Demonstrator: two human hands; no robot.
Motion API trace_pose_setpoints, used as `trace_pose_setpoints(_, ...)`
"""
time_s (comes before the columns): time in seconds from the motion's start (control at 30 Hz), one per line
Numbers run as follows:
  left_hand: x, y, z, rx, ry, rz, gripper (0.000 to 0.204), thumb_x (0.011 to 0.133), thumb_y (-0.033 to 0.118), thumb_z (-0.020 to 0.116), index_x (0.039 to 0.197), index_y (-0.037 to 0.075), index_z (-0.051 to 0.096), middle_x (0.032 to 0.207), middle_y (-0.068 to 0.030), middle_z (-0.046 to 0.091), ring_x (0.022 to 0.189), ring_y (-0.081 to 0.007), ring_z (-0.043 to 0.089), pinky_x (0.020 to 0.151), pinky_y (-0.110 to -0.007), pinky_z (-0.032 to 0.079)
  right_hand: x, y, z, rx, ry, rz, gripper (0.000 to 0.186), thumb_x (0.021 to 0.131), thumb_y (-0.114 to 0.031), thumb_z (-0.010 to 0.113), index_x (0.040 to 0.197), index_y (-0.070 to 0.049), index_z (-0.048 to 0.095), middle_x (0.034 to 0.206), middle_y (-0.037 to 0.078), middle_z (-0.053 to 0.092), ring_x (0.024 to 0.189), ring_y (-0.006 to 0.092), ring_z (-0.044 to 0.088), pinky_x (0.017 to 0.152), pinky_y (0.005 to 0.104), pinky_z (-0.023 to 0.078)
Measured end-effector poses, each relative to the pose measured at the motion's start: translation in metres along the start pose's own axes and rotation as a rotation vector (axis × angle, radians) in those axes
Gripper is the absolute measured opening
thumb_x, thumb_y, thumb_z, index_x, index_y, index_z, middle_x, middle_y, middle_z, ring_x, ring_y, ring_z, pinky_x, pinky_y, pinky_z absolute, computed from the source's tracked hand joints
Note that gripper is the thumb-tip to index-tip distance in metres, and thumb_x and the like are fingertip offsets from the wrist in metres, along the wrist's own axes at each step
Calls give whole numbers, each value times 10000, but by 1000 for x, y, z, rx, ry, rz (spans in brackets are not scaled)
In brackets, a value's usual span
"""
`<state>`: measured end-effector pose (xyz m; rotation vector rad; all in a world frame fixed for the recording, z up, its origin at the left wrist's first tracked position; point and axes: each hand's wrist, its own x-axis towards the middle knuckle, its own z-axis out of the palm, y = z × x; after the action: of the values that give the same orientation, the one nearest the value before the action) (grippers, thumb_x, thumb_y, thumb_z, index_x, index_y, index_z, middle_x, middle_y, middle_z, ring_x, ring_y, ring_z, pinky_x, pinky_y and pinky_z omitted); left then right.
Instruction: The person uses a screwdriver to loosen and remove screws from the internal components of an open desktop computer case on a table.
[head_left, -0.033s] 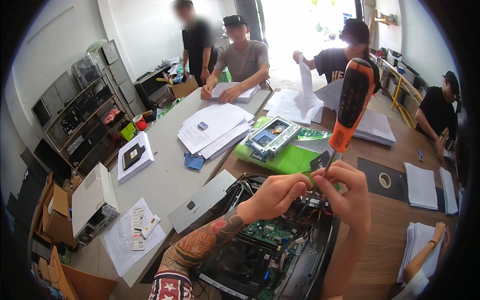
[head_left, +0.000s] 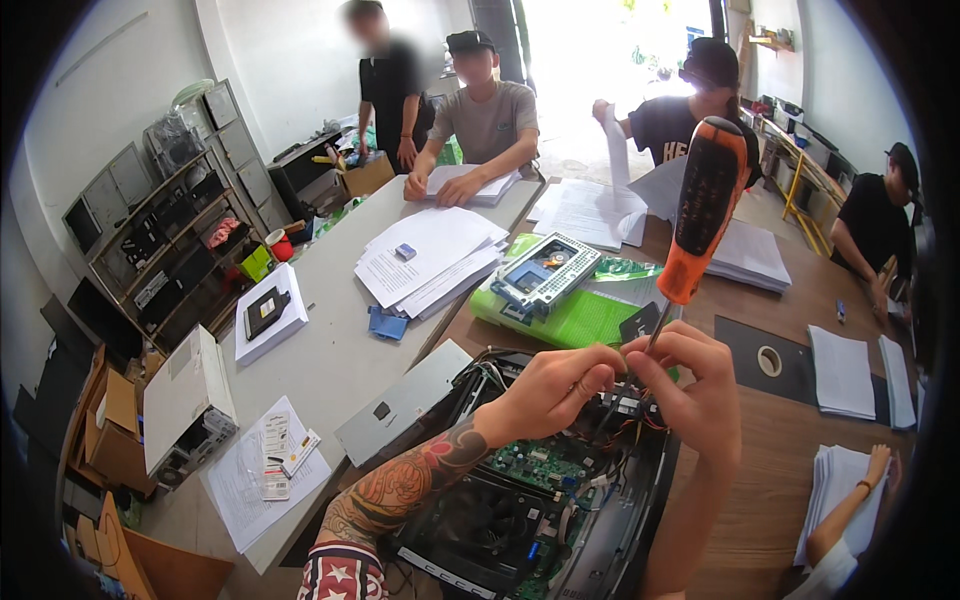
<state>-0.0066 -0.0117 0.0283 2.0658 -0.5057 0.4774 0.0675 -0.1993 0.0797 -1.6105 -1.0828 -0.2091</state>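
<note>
An opened desktop computer case [head_left: 540,475] lies in front of me, showing its green circuit board [head_left: 525,462], black fan [head_left: 480,520] and bundled cables. A screwdriver [head_left: 705,210] with an orange and black handle stands tilted over it, shaft pointing down into the case. My right hand [head_left: 695,385] has its fingers closed round the thin shaft, below the handle. Close beside it, my left hand [head_left: 545,392] is pinched, its fingertips meeting the right ones; what it grips is hidden. Just behind the fingertips shows a small black flat piece [head_left: 638,322]; I cannot tell whether it is held.
Beyond the case, a metal drive bracket [head_left: 548,272] rests on a green package [head_left: 560,315]. A grey metal panel [head_left: 405,405] lies left of the case. Paper stacks [head_left: 430,255] and a tape roll [head_left: 769,361] are on the tables. Several people work around.
My hands and the screwdriver look unmoved. At the back, the standing person has shifted slightly, and the sheet raised by the person across the table has moved a little.
</note>
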Motion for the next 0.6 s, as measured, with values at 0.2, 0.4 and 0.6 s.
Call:
trace_pose_setpoints(0.2, -1, 9, 2, -130, 57, -51, 386, 1079, 167, 385, 1429, 5, 401, 1066, -128, 658, 941, -224, 649, 865, -366, 521, 0, -2, 1, -3, -6, 16, 94, 840, -49, 746, 874, 32, 712, 747, 80, 641, 633, 141, 612, 587, 275, 483)
trace_pose_setpoints(0.4, -1, 2, 6, 23, 63, 22, 437, 1082, 198, 396, 1480, 20, 382, 1076, -129, 666, 922, -224, 646, 879, -372, 502, 0, -3, 1, -3, -25, 43, 90, 839, -40, 737, 909, 16, 728, 757, 81, 639, 633, 144, 614, 584, 276, 482)
trace_pose_setpoints(0.6, -1, -10, 2, 162, 61, 116, 336, 1069, 237, 442, 1222, 9, 635, 803, -45, 692, 841, -228, 663, 821, -360, 503, -1, -3, -1, -16, -18, 30, 86, 838, -38, 735, 903, 18, 732, 773, 85, 656, 631, 145, 617, 583, 275, 483)
